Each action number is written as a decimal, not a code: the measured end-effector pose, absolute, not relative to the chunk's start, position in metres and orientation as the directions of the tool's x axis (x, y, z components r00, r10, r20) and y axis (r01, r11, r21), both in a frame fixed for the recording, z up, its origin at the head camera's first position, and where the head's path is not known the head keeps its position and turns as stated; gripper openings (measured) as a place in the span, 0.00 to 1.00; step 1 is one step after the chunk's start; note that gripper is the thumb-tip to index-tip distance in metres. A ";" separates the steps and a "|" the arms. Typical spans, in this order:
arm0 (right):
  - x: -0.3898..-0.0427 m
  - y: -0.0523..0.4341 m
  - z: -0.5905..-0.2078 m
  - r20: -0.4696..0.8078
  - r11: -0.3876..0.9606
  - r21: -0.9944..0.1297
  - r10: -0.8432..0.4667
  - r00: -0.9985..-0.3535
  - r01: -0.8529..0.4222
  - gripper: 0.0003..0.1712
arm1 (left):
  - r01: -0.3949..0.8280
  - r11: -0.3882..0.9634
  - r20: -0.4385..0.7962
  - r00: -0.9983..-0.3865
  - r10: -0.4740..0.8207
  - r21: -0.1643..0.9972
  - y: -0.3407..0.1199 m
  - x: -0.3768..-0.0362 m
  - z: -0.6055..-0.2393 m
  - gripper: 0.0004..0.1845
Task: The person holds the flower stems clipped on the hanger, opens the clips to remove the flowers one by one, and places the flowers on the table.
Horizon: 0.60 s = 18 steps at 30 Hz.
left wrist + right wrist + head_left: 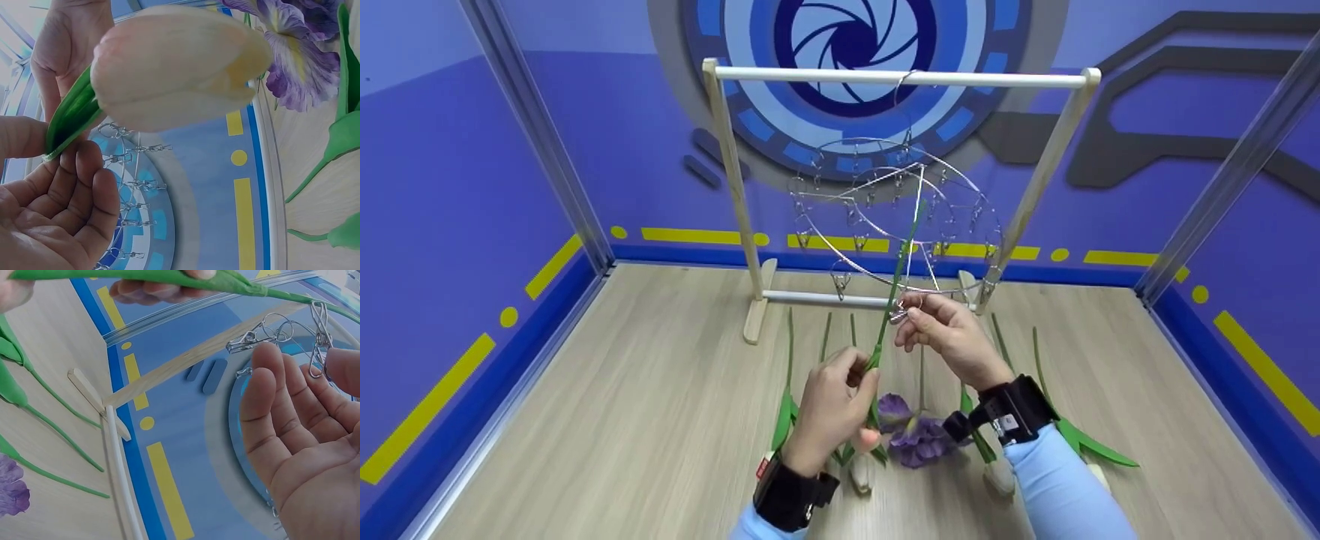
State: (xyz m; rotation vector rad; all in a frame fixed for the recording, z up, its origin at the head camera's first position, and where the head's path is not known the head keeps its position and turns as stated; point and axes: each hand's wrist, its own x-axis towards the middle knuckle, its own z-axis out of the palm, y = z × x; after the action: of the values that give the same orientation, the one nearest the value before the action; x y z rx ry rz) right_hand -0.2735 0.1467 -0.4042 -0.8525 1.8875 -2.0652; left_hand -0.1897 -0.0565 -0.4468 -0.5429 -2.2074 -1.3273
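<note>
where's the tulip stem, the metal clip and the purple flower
tulip stem (894,292), head view, middle of the green stalk above the left hand
metal clip (318,337), right wrist view, its wire loop
purple flower (919,439), head view, its petals

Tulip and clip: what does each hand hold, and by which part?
Left hand grips the tulip by its stem; right hand pinches a clip on the hanger.

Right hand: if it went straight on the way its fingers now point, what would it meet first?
Probably the metal clip at the fingertips of the right hand, then the green stem just beyond; depth is unclear.
</note>
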 end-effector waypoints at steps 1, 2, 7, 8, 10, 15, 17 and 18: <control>-0.274 0.147 -0.404 0.271 -0.163 -0.962 -0.526 -0.806 -0.217 0.20 | 0.569 0.447 0.603 -0.794 0.081 0.690 -0.057 -0.189 -0.447 0.03; -0.274 0.148 -0.403 0.272 -0.174 -0.962 -0.528 -0.804 -0.211 0.19 | 0.569 0.450 0.602 -0.794 0.082 0.689 -0.057 -0.189 -0.447 0.03; -0.275 0.150 -0.400 0.261 -0.229 -0.960 -0.529 -0.808 -0.160 0.14 | 0.552 0.465 0.593 -0.802 0.070 0.692 -0.058 -0.188 -0.445 0.03; -0.275 0.150 -0.399 0.255 -0.239 -0.960 -0.526 -0.811 -0.147 0.13 | 0.553 0.464 0.595 -0.801 0.068 0.692 -0.059 -0.188 -0.445 0.03; -0.275 0.151 -0.397 0.241 -0.253 -0.960 -0.519 -0.820 -0.122 0.12 | 0.553 0.465 0.595 -0.801 0.068 0.691 -0.059 -0.188 -0.444 0.03; -0.275 0.152 -0.393 0.207 -0.294 -0.954 -0.500 -0.841 -0.060 0.12 | 0.555 0.466 0.595 -0.801 0.075 0.689 -0.059 -0.188 -0.445 0.02; -0.275 0.153 -0.393 0.203 -0.313 -0.949 -0.495 -0.844 -0.045 0.13 | 0.555 0.468 0.594 -0.801 0.076 0.688 -0.059 -0.188 -0.446 0.02; -0.275 0.153 -0.393 0.205 -0.320 -0.947 -0.494 -0.845 -0.043 0.14 | 0.555 0.470 0.595 -0.800 0.075 0.686 -0.060 -0.187 -0.446 0.02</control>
State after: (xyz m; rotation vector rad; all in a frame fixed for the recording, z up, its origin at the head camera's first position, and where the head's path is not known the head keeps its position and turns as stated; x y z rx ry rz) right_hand -0.2746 0.1530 -0.3929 -0.6852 1.6271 -2.2376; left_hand -0.1874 -0.0597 -0.4462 -0.5226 -2.2303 -1.2996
